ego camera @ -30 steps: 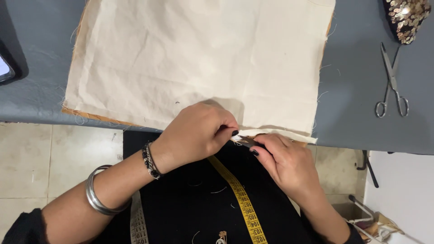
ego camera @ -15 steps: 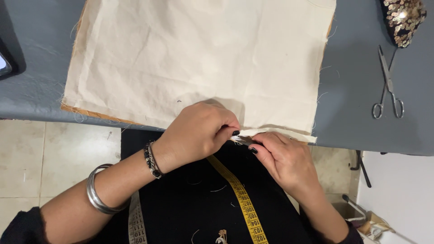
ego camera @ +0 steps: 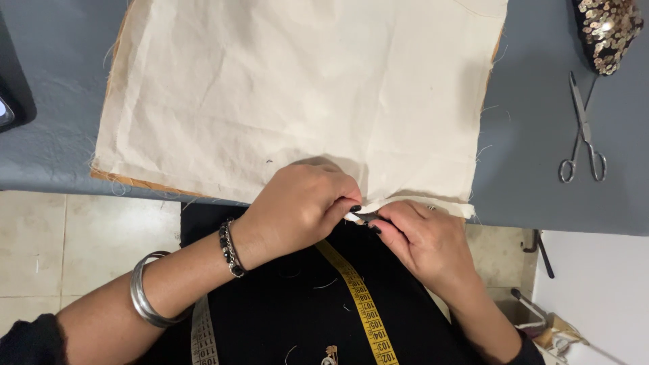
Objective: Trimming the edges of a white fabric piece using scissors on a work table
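A large square of cream fabric (ego camera: pixel 297 94) lies flat on a grey-blue table (ego camera: pixel 541 189), its near edge at the table's front. My left hand (ego camera: pixel 301 203) and my right hand (ego camera: pixel 422 236) meet at that near hem, each pinching the folded cream edge between thumb and fingertips. Something small and dark sits between the fingertips; I cannot tell what it is. The left wrist wears a beaded bracelet and silver bangles. A yellow measuring tape (ego camera: pixel 358 297) hangs down over my black clothing below the hands.
Steel scissors (ego camera: pixel 583 132) lie on the table at the right. A sequinned gold-and-black item (ego camera: pixel 608 30) sits at the top right corner. A dark object (ego camera: pixel 13 88) is at the left edge. Pale floor tiles show at lower left, clutter at lower right.
Both hands stay at the near hem with only slight finger movement. The view has shifted a little; nothing else moved.
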